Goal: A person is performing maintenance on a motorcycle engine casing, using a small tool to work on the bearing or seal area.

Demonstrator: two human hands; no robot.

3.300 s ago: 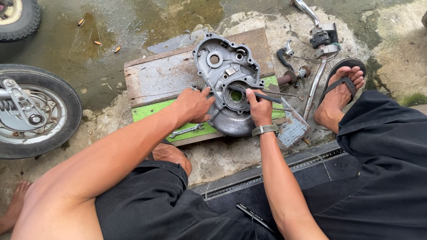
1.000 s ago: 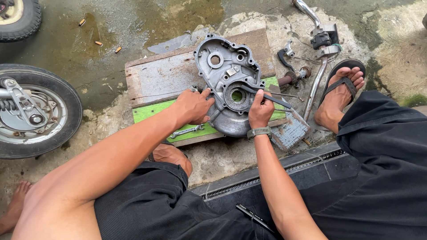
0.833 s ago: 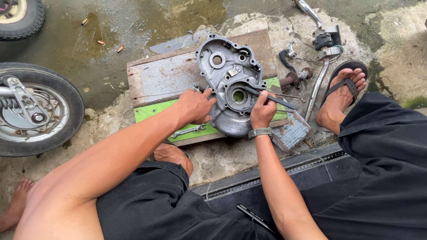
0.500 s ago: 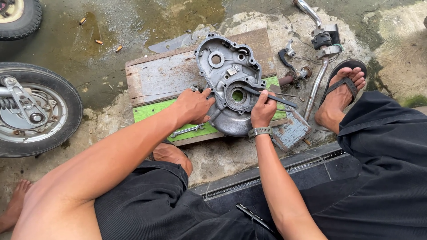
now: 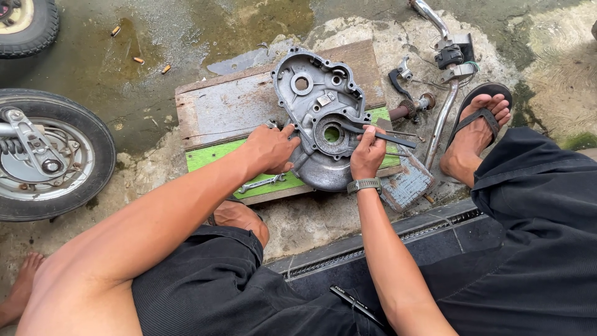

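A wheel (image 5: 46,158) with a black tyre lies at the left on wet concrete, part of another tyre (image 5: 28,25) above it. Cigarette butts (image 5: 138,60) dot the ground. A small spanner (image 5: 261,183) rests on green-edged wooden boards (image 5: 217,112). At the right, a chrome handlebar (image 5: 444,81) lies beside a sandalled foot (image 5: 476,134)

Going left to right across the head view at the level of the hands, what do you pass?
Motorcycle wheel → wooden board → left hand → grey engine case cover → right hand gripping a dark tool → chrome handlebar → sandalled foot.
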